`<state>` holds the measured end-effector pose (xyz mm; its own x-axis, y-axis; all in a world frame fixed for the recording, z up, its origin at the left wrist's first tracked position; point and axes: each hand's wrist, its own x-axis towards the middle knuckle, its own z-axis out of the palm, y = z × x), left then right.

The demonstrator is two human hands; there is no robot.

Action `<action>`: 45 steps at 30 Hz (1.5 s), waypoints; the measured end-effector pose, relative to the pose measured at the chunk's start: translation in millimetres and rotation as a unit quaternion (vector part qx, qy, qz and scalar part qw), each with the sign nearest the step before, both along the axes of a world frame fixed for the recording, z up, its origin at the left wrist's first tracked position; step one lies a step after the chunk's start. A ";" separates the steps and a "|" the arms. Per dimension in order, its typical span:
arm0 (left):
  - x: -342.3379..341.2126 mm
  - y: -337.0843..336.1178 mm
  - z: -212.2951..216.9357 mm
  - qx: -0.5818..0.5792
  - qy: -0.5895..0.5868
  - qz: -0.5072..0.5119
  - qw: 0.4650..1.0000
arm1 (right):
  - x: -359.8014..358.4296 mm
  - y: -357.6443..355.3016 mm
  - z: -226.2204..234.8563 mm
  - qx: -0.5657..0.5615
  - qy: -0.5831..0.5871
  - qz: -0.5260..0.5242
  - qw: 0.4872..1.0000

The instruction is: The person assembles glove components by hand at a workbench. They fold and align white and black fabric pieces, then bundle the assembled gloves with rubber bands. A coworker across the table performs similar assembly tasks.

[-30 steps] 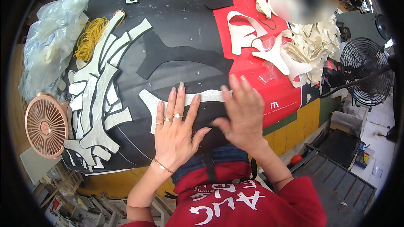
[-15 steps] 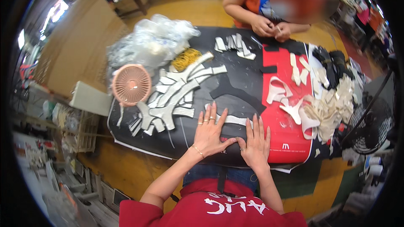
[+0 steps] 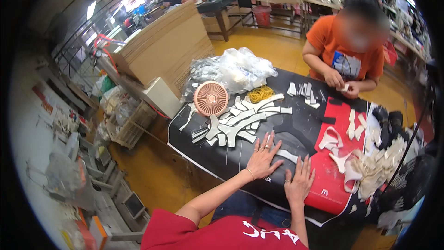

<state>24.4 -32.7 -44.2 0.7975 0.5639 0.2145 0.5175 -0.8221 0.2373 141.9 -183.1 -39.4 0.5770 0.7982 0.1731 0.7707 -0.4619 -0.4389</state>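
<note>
My left hand (image 3: 263, 159) lies flat on the black part of the table cover, open with fingers spread. Beside it my right hand (image 3: 299, 184) rests open near the border of the red part, fingers stretched forward. Under and between the fingertips of both hands is a white strip (image 3: 287, 155), its ends partly hidden. Just beyond it lies a black curved cut piece (image 3: 296, 131). To the left of my hands is a loose pile of white branched cut pieces (image 3: 240, 121).
A pink fan (image 3: 211, 98), clear plastic bags (image 3: 240, 69) and yellow rubber bands (image 3: 261, 94) stand beyond the pile. Cream scraps (image 3: 380, 162) and a black fan (image 3: 409, 176) are at right. Across the table, a co-worker in orange (image 3: 344, 55) holds a small white piece.
The view has swung, so the table now appears farther right and more of the room shows. My thumbs have parted a little; both hands stay flat at the white strip.
</note>
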 end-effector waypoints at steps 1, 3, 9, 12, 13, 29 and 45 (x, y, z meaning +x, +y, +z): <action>-0.6 -1.0 0.8 -0.009 0.002 -0.001 1.000 | 0.2 -1.4 -2.3 0.061 -0.023 -0.009 0.998; -0.6 -1.2 2.8 -0.025 -0.004 -0.002 1.000 | -0.4 -4.2 -7.7 0.143 -0.081 -0.031 0.986; -6.8 12.9 12.0 -0.075 -0.109 -0.057 0.990 | -4.1 -7.0 -12.0 0.178 -0.070 -0.068 0.979; -14.6 16.6 10.0 -0.110 -0.107 -0.069 0.986 | -4.2 -7.1 -8.2 0.200 -0.049 -0.077 0.975; -19.1 16.3 9.2 -0.109 -0.119 -0.078 0.984 | -3.4 -6.7 -6.4 0.201 -0.029 -0.081 0.976; -64.2 50.8 46.9 0.018 -0.129 0.024 0.991 | -3.8 41.2 -1.6 -0.007 -0.006 0.062 0.998; -4.8 -26.8 4.6 -0.008 0.024 -0.176 0.984 | 110.7 -13.2 38.7 0.148 -0.128 -0.104 0.975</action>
